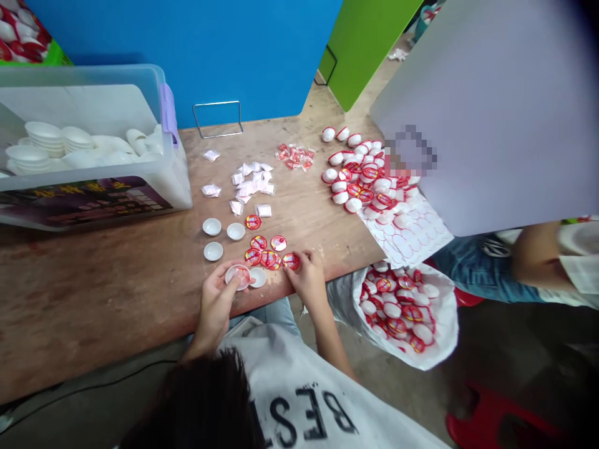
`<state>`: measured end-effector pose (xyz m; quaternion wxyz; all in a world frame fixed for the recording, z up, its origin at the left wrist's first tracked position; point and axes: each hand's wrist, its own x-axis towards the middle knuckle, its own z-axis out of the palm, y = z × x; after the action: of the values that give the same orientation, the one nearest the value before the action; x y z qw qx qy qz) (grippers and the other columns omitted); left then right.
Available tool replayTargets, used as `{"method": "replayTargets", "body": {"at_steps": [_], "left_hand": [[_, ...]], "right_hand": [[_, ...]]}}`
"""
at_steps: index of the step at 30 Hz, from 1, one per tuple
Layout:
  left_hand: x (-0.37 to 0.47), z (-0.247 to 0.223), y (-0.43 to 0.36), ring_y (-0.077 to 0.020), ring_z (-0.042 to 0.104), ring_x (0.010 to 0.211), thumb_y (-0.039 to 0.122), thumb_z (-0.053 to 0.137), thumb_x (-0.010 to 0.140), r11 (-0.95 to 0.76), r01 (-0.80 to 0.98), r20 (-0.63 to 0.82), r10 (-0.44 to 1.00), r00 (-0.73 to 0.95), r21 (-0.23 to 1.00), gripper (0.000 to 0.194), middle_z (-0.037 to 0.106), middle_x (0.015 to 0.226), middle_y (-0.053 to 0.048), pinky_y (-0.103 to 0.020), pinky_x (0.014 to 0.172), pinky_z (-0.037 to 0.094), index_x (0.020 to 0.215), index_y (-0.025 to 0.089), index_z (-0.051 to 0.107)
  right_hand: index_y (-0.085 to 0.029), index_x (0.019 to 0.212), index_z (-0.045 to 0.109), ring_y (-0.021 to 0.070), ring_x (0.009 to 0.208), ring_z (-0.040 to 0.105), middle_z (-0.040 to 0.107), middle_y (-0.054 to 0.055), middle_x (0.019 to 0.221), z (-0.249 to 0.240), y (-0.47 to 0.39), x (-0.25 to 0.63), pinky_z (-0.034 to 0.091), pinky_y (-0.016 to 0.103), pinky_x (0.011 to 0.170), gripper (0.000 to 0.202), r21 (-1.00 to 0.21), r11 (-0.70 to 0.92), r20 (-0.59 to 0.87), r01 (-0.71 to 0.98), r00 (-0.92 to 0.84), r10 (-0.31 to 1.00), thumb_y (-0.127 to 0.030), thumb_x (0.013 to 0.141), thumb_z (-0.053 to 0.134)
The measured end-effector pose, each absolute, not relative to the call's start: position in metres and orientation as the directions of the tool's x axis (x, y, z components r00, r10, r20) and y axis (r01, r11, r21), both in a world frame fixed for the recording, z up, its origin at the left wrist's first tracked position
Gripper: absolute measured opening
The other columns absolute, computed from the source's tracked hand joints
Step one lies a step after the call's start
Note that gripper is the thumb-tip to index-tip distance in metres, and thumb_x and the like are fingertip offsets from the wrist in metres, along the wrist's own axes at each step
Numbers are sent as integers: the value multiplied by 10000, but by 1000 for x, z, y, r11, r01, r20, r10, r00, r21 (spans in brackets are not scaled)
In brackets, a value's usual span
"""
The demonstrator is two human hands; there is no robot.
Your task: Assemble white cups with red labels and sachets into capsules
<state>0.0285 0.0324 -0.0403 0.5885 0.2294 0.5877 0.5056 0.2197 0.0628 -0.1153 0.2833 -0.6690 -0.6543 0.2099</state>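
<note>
Cup [233,272] clamped in the left hand [214,299], thumb and fingers closed on it, just to the near left of the lid cluster [268,259], with something reddish inside, too indistinct to name! At the cluster's right edge, here is the right hand [309,277], thumb and fingertips set about a red lid [291,260]; whether they pinch it tight, the view cannot tell. On the near side of the cluster, just beside the held piece, sits 1 white bowl [258,278], and to the cluster's left stand 3 small bowls [213,251], mouths up. Beyond the cluster, a scatter of pale packets [255,182]; farther beyond and to its right, a patch of red packets [296,157]. Look right of the cluster: a big heap of red-and-white pieces [337,187], partly on a printed sheet [412,240], and lower still, a white sack [442,324] loaded with more! Well left of the cluster, a clear tub [175,181] holds stacked white bowls [44,132]. Far right of the cluster, a co-worker's arm [536,254] shows below a lavender panel [496,112], while a blue panel [196,56] stands beyond the cluster.
</note>
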Motion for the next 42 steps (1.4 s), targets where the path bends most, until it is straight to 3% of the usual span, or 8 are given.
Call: {"method": "replayTargets", "body": {"at_steps": [5,10,16,24,31,35,39,42], "left_hand": [[29,-45,30,-189,653,770,312,663,693,335,-258,-388,900,-196,906,312,673,1019,-118,-225,543,493,927,110,620],[35,-48,29,-217,647,938,309,640,732,278,-171,-314,918,-243,945,343,678,1065,-114,-305,804,531,1016,117,639],[44,-40,27,-247,549,1153,310,601,766,277,-136,-302,929,-216,951,446,576,1266,-121,-344,972,461,1167,114,595],[34,-40,21,-254,398,1292,334,528,834,267,-152,-272,962,-14,952,480,447,1392,-84,-384,1082,334,1290,187,500],[38,-32,21,-244,508,1195,263,644,749,259,-118,-270,960,-81,959,519,525,1317,-90,-329,1007,444,1248,161,542],[43,-34,16,-241,562,1133,231,665,732,202,-46,-207,966,-157,978,466,600,1236,-54,-306,961,490,1191,194,595],[45,-34,9,-226,622,1048,215,625,771,93,186,-57,979,-193,978,418,649,1159,-26,-294,904,525,1188,241,598],[46,-31,7,-207,677,920,180,622,772,-11,426,112,971,-213,905,398,683,1082,-17,-255,803,555,1163,256,614]], "right_hand": [[-195,1138,576,185,878,583,588,77,1039,-64,52,204,488,323,800,397,-863,96,49,495,-108,993,-240,749,637],[-218,1164,562,193,1078,547,580,77,1143,-30,37,176,446,327,940,403,-941,183,100,285,-284,954,-211,768,638],[-238,1209,554,196,1054,574,585,85,1147,-33,30,166,475,331,923,435,-924,220,156,314,-215,964,-176,784,621],[-268,1288,494,218,1135,539,561,97,1210,-41,25,168,448,386,980,472,-855,279,233,437,-157,960,-192,829,572],[-223,1338,443,216,1220,487,542,114,1279,-36,20,172,415,386,1018,477,-859,278,199,429,-219,955,-162,866,480],[-221,1274,521,225,1024,620,652,92,1119,-30,18,169,488,378,917,405,-921,180,124,345,-178,976,-215,870,491],[-211,1214,584,217,826,664,703,57,904,-28,16,160,534,351,802,396,-956,108,103,273,-35,994,-279,823,584],[-211,1195,603,213,812,665,709,43,916,-27,16,154,542,339,790,450,-967,65,82,245,60,995,-290,757,668]]}}
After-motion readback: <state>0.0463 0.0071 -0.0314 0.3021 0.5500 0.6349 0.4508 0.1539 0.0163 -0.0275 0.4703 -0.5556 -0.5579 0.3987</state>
